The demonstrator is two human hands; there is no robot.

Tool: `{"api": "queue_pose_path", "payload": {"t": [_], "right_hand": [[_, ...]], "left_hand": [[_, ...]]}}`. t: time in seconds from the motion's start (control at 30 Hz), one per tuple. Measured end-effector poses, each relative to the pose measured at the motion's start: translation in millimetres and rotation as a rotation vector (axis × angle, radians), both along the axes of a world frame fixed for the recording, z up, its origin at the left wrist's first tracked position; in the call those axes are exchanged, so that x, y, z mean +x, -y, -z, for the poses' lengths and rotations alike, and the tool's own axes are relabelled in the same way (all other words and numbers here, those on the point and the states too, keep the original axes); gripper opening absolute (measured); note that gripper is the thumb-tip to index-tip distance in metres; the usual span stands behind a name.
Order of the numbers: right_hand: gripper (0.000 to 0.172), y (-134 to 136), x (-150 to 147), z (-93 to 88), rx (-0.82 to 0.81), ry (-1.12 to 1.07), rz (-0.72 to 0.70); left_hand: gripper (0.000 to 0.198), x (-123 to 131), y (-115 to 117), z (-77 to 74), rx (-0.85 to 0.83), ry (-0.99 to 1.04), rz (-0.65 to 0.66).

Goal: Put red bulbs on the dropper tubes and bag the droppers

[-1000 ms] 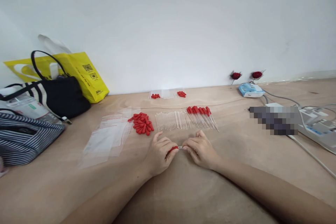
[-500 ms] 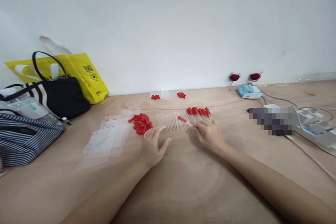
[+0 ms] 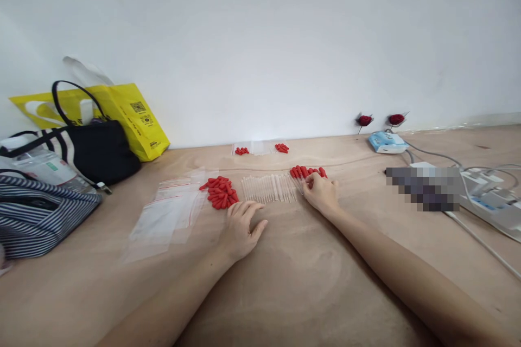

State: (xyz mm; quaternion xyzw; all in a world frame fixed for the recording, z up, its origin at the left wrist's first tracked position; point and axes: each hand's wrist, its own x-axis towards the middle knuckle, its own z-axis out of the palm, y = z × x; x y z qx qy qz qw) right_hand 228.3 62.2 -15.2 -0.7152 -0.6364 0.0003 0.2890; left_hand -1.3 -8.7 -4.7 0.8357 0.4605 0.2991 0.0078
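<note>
My left hand [image 3: 241, 226] lies flat on the wooden table [image 3: 285, 282], fingers spread and holding nothing, just below a pile of loose red rubber caps [image 3: 218, 192]. My right hand [image 3: 321, 193] reaches forward with its fingers curled down onto the row of finished droppers with red caps [image 3: 307, 171], covering their tubes. It seems to pinch one dropper, hidden under the fingers. A row of bare clear tubes [image 3: 268, 188] lies between the cap pile and the finished droppers.
Clear zip bags [image 3: 169, 211] lie left of the caps. Two small bags with red caps [image 3: 260, 147] sit by the wall. Bags, black [image 3: 100, 152], yellow [image 3: 130, 114] and striped [image 3: 36, 217], stand far left. A power strip [image 3: 492, 200], cables and a blue device [image 3: 386, 141] lie right.
My hands parted after joining a red cap to a tube. The right hand carried the dropper forward to the finished row. The left hand opened and went flat near the cap pile.
</note>
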Motion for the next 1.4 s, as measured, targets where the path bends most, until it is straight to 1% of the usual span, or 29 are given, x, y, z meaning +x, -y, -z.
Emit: {"api": "queue_pose_path", "payload": {"t": [0.1,0.2,0.33,0.37,0.43,0.5,0.57,0.67,0.8,0.97,1.07,1.17,1.23,1.3,1.33,1.4], "right_hand": [[0.018,-2,-1,-3.4,0.001,-0.005,-0.002],[0.02,-4,-7,-6.9,0.018,0.038,-0.055],[0.02,-8,-17,-8.6,-0.011,0.149,-0.08],[0.021,-9,-19,-8.8,-0.026,0.164,-0.078],[0.022,-10,-23,-9.3,-0.06,0.178,-0.071],[0.024,-11,-25,-10.7,-0.091,0.183,-0.056],[0.025,-12,-26,-13.0,-0.126,0.194,-0.045],[0.027,-12,-27,-16.9,-0.188,0.239,-0.02],[0.027,-14,-31,-20.7,-0.242,0.294,0.005],[0.023,-17,-37,-22.2,-0.283,0.312,-0.007],[0.024,-15,-39,-23.2,-0.305,0.326,-0.021],[0.026,-10,-37,-25.3,-0.31,0.339,-0.039],[0.027,-3,-34,-26.3,-0.283,0.349,-0.054],[0.028,8,-28,-26.0,-0.206,0.376,-0.107],[0.028,14,-24,-25.2,-0.15,0.397,-0.157],[0.027,29,-15,-22.5,-0.033,0.442,-0.302]], "left_hand": [[0.017,2,0,0.4,0.013,-0.023,-0.029],[0.011,-1,-4,-3.1,0.062,-0.078,-0.161],[0.01,-20,-13,-12.4,0.148,-0.154,-0.39],[0.011,-26,-16,-14.3,0.162,-0.176,-0.43],[0.014,-38,-20,-16.3,0.185,-0.222,-0.459],[0.017,-46,-23,-16.2,0.216,-0.265,-0.44],[0.017,-49,-24,-14.9,0.246,-0.309,-0.393],[0.017,-47,-27,-12.7,0.274,-0.366,-0.339],[0.015,-44,-31,-11.5,0.322,-0.397,-0.312],[0.015,-42,-33,-11.0,0.424,-0.437,-0.273],[0.015,-41,-33,-10.1,0.48,-0.453,-0.239],[0.014,-40,-34,-9.6,0.54,-0.443,-0.242],[0.014,-40,-35,-10.9,0.579,-0.427,-0.255],[0.015,-40,-34,-14.2,0.619,-0.408,-0.259],[0.016,-39,-33,-16.4,0.643,-0.399,-0.256],[0.016,-34,-27,-20.7,0.686,-0.39,-0.235]]}}
